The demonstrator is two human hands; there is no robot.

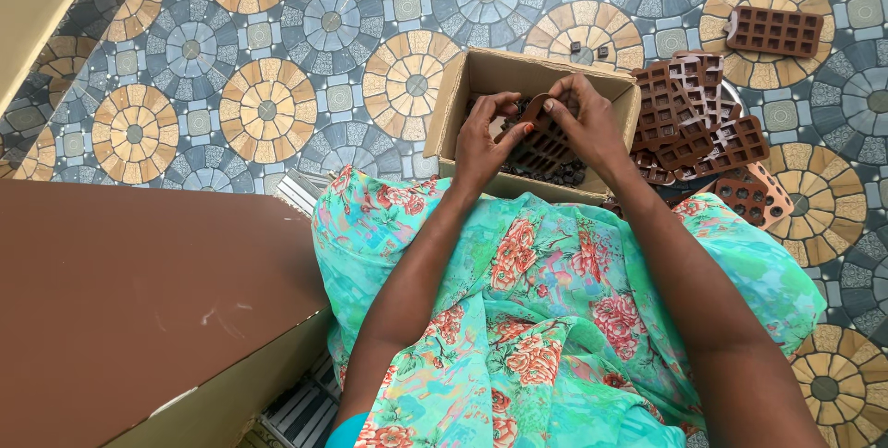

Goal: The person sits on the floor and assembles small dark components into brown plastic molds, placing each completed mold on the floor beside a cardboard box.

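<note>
Both hands, the left hand [481, 138] and the right hand [585, 122], are clamping a brown mould tray [539, 138] over the cardboard box [450, 101], its long axis seemingly running between them.

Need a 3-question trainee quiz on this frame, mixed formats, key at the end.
1. True or false: both the left hand and the right hand grip one brown mould tray over the open cardboard box.
2. Multiple choice: the pile of brown moulds on the tiled floor lies to the box's A) left B) right C) inside it.
3. Fill in: one single mould lies apart from the pile, toward the picture's top ____ corner.

Key: 1 true; 2 B; 3 right.
</note>
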